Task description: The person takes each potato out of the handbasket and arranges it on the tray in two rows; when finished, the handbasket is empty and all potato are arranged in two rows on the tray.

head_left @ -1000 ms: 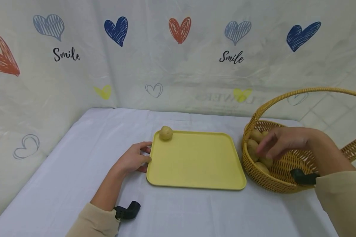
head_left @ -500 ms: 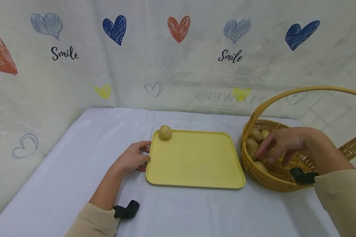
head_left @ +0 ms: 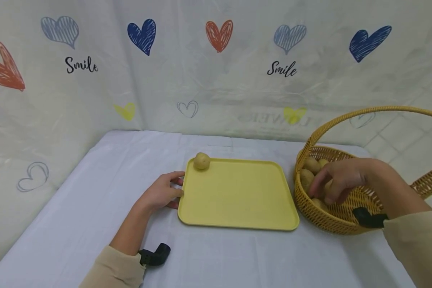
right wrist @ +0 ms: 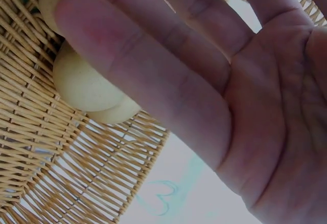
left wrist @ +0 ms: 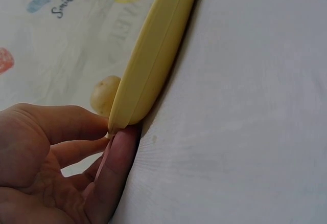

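A yellow rectangular tray [head_left: 237,196] lies on the table, with one potato [head_left: 201,161] at its far left corner. My left hand [head_left: 162,193] holds the tray's left edge. In the left wrist view its thumb and fingers meet the rim from above and below. On the right, my right hand [head_left: 349,176] is inside the wicker basket [head_left: 320,220], fingers pointing down among several potatoes [head_left: 306,178]. The right wrist view shows those fingers fairly straight beside the potatoes [right wrist: 84,83]; some fingertips are out of sight, and no grip on a potato is visible.
The basket's tall arched handle [head_left: 389,108] rises over the right forearm. White cloth [head_left: 216,260] covers the table. Behind it hangs a pale curtain [head_left: 165,80] printed with hearts and words. A black wrist device [head_left: 155,256] sits on the left arm.
The right hand has dipped slightly lower among the potatoes, and its fingers have shifted. The left hand, the tray and its potato stay put apart from slight camera sway.
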Action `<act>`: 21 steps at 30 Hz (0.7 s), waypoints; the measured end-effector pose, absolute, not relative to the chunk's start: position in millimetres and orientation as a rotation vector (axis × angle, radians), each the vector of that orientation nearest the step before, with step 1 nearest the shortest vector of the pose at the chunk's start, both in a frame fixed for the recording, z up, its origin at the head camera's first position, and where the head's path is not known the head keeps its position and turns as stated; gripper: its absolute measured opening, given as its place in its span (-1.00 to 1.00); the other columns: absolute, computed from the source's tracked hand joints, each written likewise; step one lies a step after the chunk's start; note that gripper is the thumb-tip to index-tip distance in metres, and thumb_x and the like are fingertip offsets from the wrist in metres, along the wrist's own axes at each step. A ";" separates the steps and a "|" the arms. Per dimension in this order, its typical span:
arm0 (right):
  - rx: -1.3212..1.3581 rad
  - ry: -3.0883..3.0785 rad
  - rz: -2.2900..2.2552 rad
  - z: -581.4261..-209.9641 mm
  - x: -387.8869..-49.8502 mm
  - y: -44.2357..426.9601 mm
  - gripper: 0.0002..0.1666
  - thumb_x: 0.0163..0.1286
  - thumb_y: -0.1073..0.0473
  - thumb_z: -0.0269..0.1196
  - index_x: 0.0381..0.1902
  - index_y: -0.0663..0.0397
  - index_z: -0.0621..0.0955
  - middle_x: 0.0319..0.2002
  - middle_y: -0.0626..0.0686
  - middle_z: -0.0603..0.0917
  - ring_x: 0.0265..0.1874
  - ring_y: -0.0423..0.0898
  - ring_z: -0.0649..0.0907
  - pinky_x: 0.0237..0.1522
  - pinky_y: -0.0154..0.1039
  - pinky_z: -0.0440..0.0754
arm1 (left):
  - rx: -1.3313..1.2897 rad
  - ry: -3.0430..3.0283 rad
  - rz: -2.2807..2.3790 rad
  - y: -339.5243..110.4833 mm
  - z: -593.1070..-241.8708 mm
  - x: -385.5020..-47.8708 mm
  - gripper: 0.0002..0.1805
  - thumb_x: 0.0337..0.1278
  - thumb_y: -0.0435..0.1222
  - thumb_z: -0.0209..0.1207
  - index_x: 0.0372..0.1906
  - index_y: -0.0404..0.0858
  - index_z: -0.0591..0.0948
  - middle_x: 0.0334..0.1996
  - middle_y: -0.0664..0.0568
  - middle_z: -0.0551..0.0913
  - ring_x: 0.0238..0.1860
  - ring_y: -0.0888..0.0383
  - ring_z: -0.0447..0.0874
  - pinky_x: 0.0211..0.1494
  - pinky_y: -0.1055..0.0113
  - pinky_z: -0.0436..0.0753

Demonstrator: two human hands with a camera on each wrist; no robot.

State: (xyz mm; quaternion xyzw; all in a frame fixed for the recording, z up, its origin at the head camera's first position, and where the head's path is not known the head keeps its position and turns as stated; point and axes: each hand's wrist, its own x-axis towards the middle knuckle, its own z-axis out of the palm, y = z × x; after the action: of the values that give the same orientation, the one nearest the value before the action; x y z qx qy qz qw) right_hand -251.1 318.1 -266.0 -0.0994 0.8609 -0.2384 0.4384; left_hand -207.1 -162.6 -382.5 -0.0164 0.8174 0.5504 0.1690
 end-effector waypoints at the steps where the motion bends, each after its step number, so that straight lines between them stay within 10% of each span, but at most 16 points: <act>1: -0.243 2.146 -0.593 -266.2 -249.1 318.4 -0.46 0.13 0.37 0.39 0.13 0.10 0.70 0.18 0.09 0.63 0.03 -0.05 0.63 0.02 -0.07 0.76 | -0.043 2.321 1.566 -162.3 -382.2 -207.0 -0.23 0.22 -0.50 0.13 0.56 -0.21 0.31 0.23 -0.18 0.42 -0.18 0.04 0.63 -0.27 0.18 0.82; 21: -0.310 2.165 -0.449 -269.9 -242.5 305.1 -0.40 -0.07 0.41 0.51 0.01 -0.03 0.72 0.13 0.09 0.57 -0.10 -0.05 0.60 -0.13 -0.19 0.72 | -0.047 2.295 1.606 -162.0 -381.9 -205.6 -0.22 0.22 -0.51 0.13 0.57 -0.22 0.30 0.24 -0.18 0.41 -0.22 0.05 0.60 -0.28 0.18 0.81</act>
State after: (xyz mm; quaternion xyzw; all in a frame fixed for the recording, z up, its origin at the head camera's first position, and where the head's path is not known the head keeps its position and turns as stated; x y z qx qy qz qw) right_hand -242.5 305.1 -269.9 -0.1246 0.8713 -0.1805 0.4389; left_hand -205.6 -162.0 -381.9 -0.0164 0.8074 0.5651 0.1691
